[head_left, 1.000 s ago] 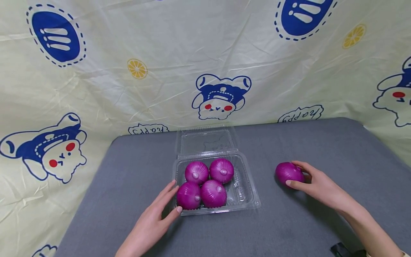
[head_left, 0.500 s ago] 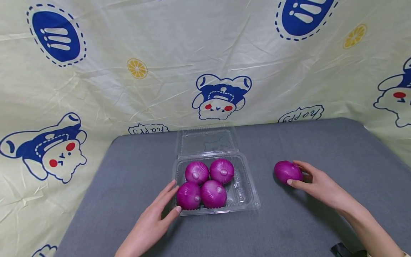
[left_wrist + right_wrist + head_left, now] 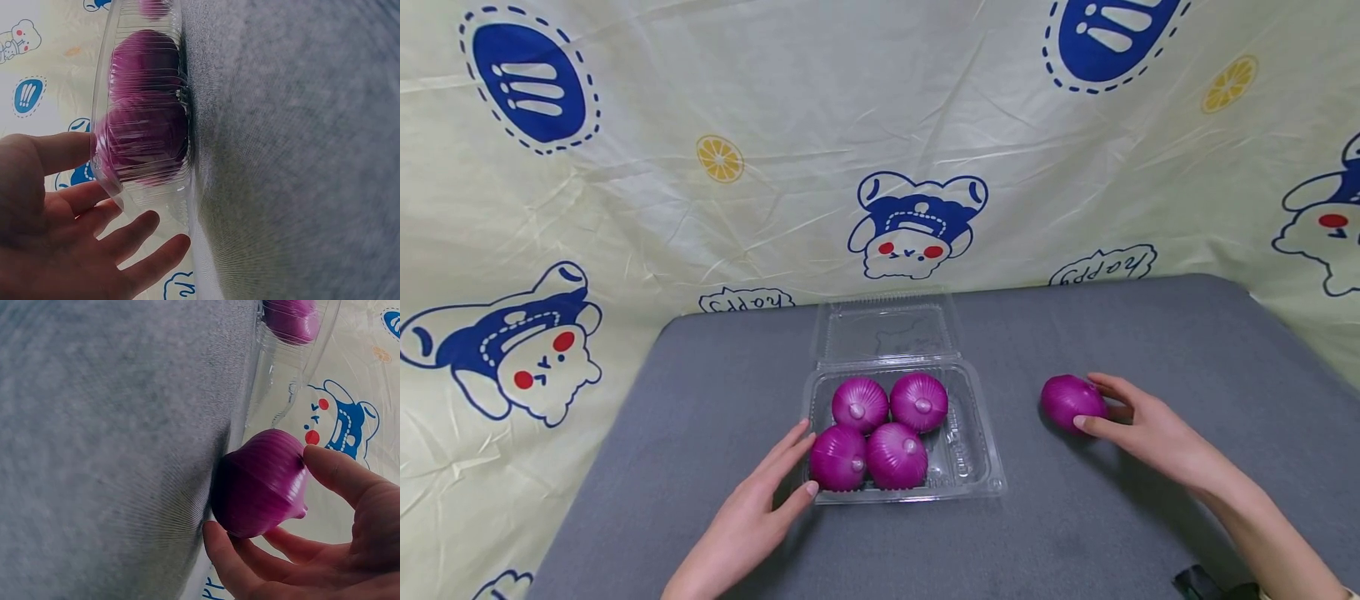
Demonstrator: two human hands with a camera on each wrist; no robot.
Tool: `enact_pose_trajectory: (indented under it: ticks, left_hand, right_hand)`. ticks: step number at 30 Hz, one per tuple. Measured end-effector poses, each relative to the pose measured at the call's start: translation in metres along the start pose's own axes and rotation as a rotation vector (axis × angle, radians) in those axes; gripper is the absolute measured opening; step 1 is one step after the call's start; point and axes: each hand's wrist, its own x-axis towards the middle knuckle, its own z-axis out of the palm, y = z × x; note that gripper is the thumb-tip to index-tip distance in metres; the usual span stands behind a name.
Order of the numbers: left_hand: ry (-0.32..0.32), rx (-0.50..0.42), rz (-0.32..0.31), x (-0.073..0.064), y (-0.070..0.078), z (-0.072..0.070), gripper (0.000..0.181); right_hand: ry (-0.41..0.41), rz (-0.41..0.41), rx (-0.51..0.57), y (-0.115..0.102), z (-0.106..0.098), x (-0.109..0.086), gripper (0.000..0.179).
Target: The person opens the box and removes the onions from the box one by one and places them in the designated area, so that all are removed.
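Note:
Toward the right of the table lies a purple onion (image 3: 1072, 403). The right hand (image 3: 1150, 433) holds it from its right side, the thumb on the near side and the fingers curving behind. In the right wrist view, the thumb tip meets the onion (image 3: 262, 484) and the fingertips reach under it. A clear plastic clamshell box (image 3: 977, 450), lid tipped back, contains several more purple onions (image 3: 897, 456). At the box's left edge, the left hand (image 3: 748, 517) has its fingers extended and spread, thumb close to the near corner. The left wrist view shows the fingers beside the ribbed box wall (image 3: 147, 197).
A grey cloth (image 3: 715, 400) covers the table. The box's transparent lid (image 3: 887, 329) lies back toward the patterned curtain (image 3: 805, 208) hanging behind the table. A dark strap (image 3: 1198, 583) shows at the right wrist.
The onion by the right hand has shifted slightly left on the table, while the right hand has drawn back slightly right. The left hand and box have moved very little.

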Motion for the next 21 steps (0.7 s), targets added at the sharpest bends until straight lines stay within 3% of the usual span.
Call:
enact_pose_trajectory:
  ticks: [8,15,21]
  left_hand:
    - [0.000,-0.004,-0.003,0.000,0.000,0.000,0.058]
    - [-0.004,-0.008,-0.009,0.000,0.000,0.000,0.058]
    - [-0.003,-0.002,-0.007,0.000,0.000,0.000,0.058]
  right_hand:
    - [0.049,-0.043,-0.045,-0.007,-0.004,-0.004,0.080]
    - [0.109,-0.066,-0.116,-0.028,-0.002,-0.014,0.075]
    - [0.152,-0.174,-0.141,-0.054,0.003,-0.021,0.069]
